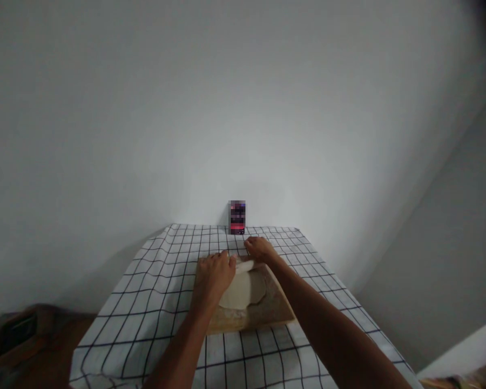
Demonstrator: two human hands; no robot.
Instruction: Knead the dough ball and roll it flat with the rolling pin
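A thin, flat sheet of pale dough (238, 292) with a rounded edge lies on a floured wooden board (249, 324). Across the far part of the dough runs a short visible stretch of a pale rolling pin (245, 266). My left hand (216, 270) is closed over the pin's left part, its fingers bent down and the thumb beside the dough. At the far right edge of the board, my right hand (259, 248) is curled over the pin's right side. Both ends of the pin are hidden by my hands and right wrist.
The board rests on a table with a white, black-checked cloth (154, 302). A small upright object (237, 217), pixelated, stands at the back against the white wall (243, 108). Something brown with a dark panel (18, 335) sits low at the left.
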